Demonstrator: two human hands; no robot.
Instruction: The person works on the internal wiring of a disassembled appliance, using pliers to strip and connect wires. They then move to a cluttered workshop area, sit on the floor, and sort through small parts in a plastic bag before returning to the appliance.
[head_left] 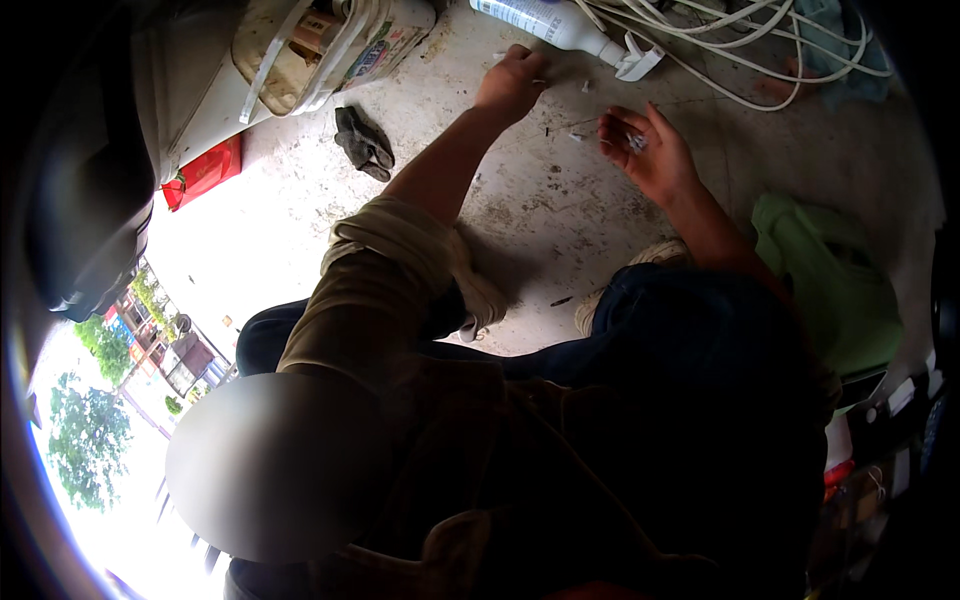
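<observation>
My left hand (512, 84) reaches down to the dirty grey floor (540, 200), its fingers bent and drawn together. What they pinch, if anything, is hidden. Cupped palm up, my right hand (660, 165) holds several small white pieces (636, 142), too small to name. Between the two hands a loose white bit (576, 136) lies on the floor, and another white bit (585, 87) sits a little farther off. Just beyond them a white spray bottle (550, 24) rests on its side, its nozzle toward the right.
White cable (740, 45) lies coiled at the far right, beside a bluish cloth (845, 50). A dirty bucket (270, 75) stands far left, near a dark crumpled cloth or glove (363, 145) and a red object (207, 174). To my right is a pale green bag-like thing (825, 275).
</observation>
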